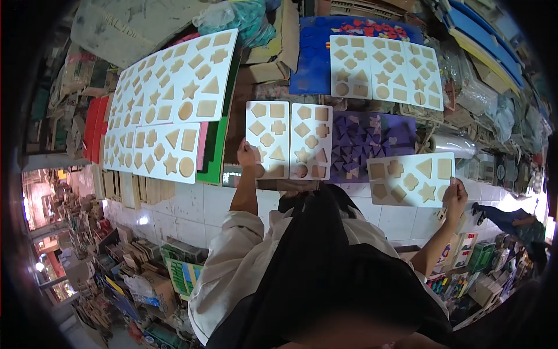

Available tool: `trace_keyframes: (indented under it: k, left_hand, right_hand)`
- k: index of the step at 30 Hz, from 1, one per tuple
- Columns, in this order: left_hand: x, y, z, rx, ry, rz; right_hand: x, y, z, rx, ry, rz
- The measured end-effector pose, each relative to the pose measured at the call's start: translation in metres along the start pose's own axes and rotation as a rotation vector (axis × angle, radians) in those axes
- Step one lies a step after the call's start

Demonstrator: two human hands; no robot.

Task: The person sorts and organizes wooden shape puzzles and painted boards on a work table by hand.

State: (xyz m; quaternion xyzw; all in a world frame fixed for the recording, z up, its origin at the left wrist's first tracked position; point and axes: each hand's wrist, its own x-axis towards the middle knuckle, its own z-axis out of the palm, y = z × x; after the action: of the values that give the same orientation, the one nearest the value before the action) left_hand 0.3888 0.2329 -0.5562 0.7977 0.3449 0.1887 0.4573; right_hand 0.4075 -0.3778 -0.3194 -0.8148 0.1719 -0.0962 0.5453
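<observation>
Head cam: left hand (249, 156) grips middle puzzle board (289, 139), right hand (454, 198) grips side board (411, 179).

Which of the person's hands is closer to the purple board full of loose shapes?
The right. The right hand grips a white shape board lying just below the purple board; the left hand holds another white board at its far edge, farther away.

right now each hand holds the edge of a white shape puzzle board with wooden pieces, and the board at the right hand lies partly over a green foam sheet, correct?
Not quite. The head view shows the white shape puzzle board with wooden pieces at the right hand lying partly over a purple foam sheet of cut-out shapes, not a green one. The left hand does hold the edge of another white board.
</observation>
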Motion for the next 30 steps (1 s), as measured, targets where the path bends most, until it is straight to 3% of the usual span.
trace_keyframes:
  k: [4, 5, 6, 7, 8, 9, 10, 11, 12, 13, 14, 15, 16, 17, 18, 20, 22, 24, 26, 27, 29, 30]
  left_hand:
    - [0.017, -0.044, 0.014, 0.027, -0.062, -0.03]
    - [0.029, -0.099, 0.031, -0.008, 0.0, 0.004]
    - [0.017, -0.051, 0.012, 0.043, -0.069, -0.039]
    - [0.031, -0.099, 0.026, -0.108, 0.046, -0.048]
    - [0.019, -0.07, 0.015, -0.151, -0.04, 0.008]
    - [0.001, -0.015, 0.002, -0.764, -0.33, -0.271]
    - [-0.004, 0.026, 0.01, -0.101, -0.076, 0.393]
    - [-0.005, 0.044, 0.024, 0.491, 0.304, 1.064]
    - [0.001, 0.031, 0.04, 0.205, 0.024, 0.812]
    - [-0.022, 0.071, 0.054, 0.139, -0.064, 0.856]
    - [-0.032, 0.064, 0.078, 0.017, -0.18, 0.806]
    - [-0.067, 0.092, 0.098, -0.412, -0.58, 0.205]
    - [-0.082, 0.098, 0.124, -0.441, -0.868, 0.08]
    - [-0.084, 0.094, 0.161, -0.278, -1.062, 0.336]
    - [-0.122, 0.156, 0.154, -0.461, -1.383, -0.077]
    - [-0.178, 0.224, 0.145, -0.632, -1.512, -0.259]
    - [-0.2, 0.266, 0.143, -0.687, -1.587, -0.338]
    - [-0.21, 0.293, 0.144, -0.467, -1.337, -0.314]
    - [-0.201, 0.278, 0.165, -0.554, -1.335, -0.319]
    - [-0.197, 0.275, 0.171, -0.596, -1.353, -0.21]
    - [-0.198, 0.28, 0.171, -0.617, -1.342, 0.006]
    - [-0.201, 0.29, 0.171, -0.615, -1.336, 0.01]
  right_hand:
    - [-0.018, 0.018, -0.03, -0.044, 0.07, -0.027]
    - [-0.023, 0.023, -0.033, -0.085, 0.096, -0.081]
    - [-0.027, 0.031, -0.038, -0.126, 0.138, -0.135]
    - [-0.027, 0.057, -0.047, -0.144, 0.184, -0.057]
    - [-0.037, 0.042, -0.038, -0.079, 0.218, 0.058]
    - [-0.041, 0.053, -0.038, -0.222, 0.291, 0.015]
    - [-0.042, 0.062, -0.03, -0.312, 0.408, -0.121]
    - [-0.049, 0.065, -0.025, -0.145, 0.416, 0.03]
    - [-0.048, 0.073, -0.012, -0.232, 0.546, 0.01]
    - [-0.052, 0.074, 0.002, -0.052, 0.626, -0.007]
    - [-0.055, 0.085, 0.019, -0.028, 0.659, 0.039]
    - [-0.06, 0.081, 0.036, 0.193, 0.682, 0.092]
    - [-0.06, 0.076, 0.056, 0.406, 0.703, 0.192]
    - [-0.065, 0.072, 0.079, 0.621, 0.708, 0.274]
    - [-0.073, 0.056, 0.098, 0.837, 0.697, 0.349]
    - [-0.088, 0.079, 0.14, 1.045, 0.467, 0.511]
    - [-0.102, 0.018, 0.162, 1.307, 0.468, 0.429]
    - [-0.105, 0.027, 0.168, 1.337, 0.462, 0.486]
    - [-0.107, 0.037, 0.146, 1.056, 0.082, 0.433]
    - [-0.107, 0.035, 0.141, 1.066, 0.088, 0.433]
    - [-0.108, 0.023, 0.135, -0.02, 0.51, 0.13]
    - [-0.107, 0.017, 0.134, -0.576, 0.676, -0.041]
